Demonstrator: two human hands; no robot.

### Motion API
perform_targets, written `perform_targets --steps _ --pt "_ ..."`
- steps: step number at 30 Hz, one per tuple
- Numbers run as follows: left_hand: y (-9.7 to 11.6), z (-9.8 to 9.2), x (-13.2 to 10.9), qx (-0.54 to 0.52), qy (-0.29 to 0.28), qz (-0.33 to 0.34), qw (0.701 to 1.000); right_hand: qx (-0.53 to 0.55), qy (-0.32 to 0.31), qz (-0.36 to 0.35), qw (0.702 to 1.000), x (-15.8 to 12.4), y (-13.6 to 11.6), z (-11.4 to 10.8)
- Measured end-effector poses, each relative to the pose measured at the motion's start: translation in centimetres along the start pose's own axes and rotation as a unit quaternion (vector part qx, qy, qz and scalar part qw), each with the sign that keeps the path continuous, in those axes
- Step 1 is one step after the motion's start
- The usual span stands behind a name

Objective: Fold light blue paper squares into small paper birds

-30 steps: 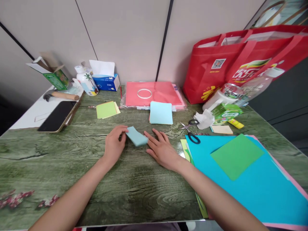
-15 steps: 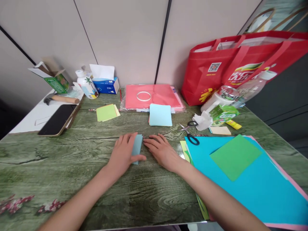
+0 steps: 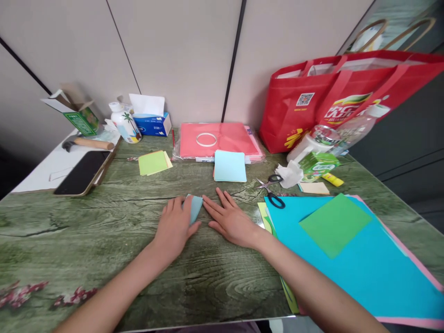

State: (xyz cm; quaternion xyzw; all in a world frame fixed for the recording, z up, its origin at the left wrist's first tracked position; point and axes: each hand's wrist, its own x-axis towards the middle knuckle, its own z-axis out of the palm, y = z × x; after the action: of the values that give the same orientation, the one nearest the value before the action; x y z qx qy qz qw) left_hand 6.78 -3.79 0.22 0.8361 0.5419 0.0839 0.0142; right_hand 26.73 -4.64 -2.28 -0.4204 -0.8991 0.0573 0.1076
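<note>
A folded light-blue paper (image 3: 196, 209) lies on the table, partly covered by my left hand (image 3: 174, 226). The fingers of that hand bend over the paper and hold it, while the thumb sticks out at its near side. My right hand (image 3: 232, 221) rests open on the table just right of the paper, fingers spread, with its fingertips close to the paper's right edge. Behind the hands is a stack of light-blue square papers (image 3: 230, 166). To its left are yellow-green square papers (image 3: 153, 163).
Black-handled scissors (image 3: 274, 189) lie by large blue sheets (image 3: 312, 245) with a green square (image 3: 336, 225) on top. A red bag (image 3: 312, 101) stands at back right. Packaged pink paper (image 3: 187, 145), a tissue box (image 3: 151, 124), a bottle (image 3: 125, 123) and a phone (image 3: 83, 173) are also on the table.
The light-blue paper has turned so that it slants under my left hand, with less of it showing. My right hand's fingers have spread, and its thumb now shows.
</note>
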Motion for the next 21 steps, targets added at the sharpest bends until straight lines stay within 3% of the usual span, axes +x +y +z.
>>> perform_targets --steps 5,8,9,11,12,13,15,16,17,18,19,20,21 --pt "-1.7 -0.8 1.2 -0.021 0.015 -0.058 0.998 0.048 -0.033 -0.010 0.998 -0.2 -0.4 -0.8" --pt "-2.7 -1.2 1.9 -0.061 0.074 -0.138 0.986 0.178 -0.074 -0.078 0.978 -1.3 -2.5 -1.8" --pt "-3.0 -1.1 2.0 -0.087 0.108 -0.162 0.977 0.251 -0.095 -0.127 0.955 -1.8 -3.2 -2.1" --pt "-3.4 -0.8 2.4 -0.176 0.170 -0.190 0.951 0.421 -0.154 -0.244 0.860 -2.4 -4.3 -2.4" --pt "-3.6 -0.5 2.5 -0.240 0.190 -0.195 0.932 0.462 -0.171 -0.241 0.836 -2.4 -4.5 -2.3" --pt "-3.7 -0.1 2.7 -0.319 0.199 -0.200 0.905 0.459 -0.135 -0.168 0.862 -2.3 -4.5 -2.2" --pt "-3.8 0.8 3.2 -0.484 0.190 -0.231 0.822 0.328 0.013 0.019 0.944 -1.6 -4.1 -1.6" --pt "-3.9 1.2 3.4 -0.546 0.194 -0.253 0.774 0.226 0.047 0.075 0.970 -1.2 -4.0 -1.3" --pt "-3.9 1.5 3.7 -0.591 0.199 -0.270 0.733 0.135 0.043 0.109 0.984 -0.8 -4.3 -1.0" --pt "-4.0 1.7 3.9 -0.610 0.204 -0.278 0.714 0.079 0.021 0.099 0.992 -0.7 -4.9 -0.8" --pt "-4.0 1.8 4.0 -0.622 0.211 -0.283 0.699 0.070 -0.003 0.028 0.997 -0.7 -5.8 -0.7" --pt "-4.1 1.8 4.2 -0.626 0.217 -0.284 0.693 0.105 -0.019 -0.080 0.991 -0.9 -6.9 -0.8" --pt "-4.1 1.8 4.3 -0.627 0.220 -0.282 0.692 0.171 -0.035 -0.206 0.963 -1.2 -8.1 -0.9"
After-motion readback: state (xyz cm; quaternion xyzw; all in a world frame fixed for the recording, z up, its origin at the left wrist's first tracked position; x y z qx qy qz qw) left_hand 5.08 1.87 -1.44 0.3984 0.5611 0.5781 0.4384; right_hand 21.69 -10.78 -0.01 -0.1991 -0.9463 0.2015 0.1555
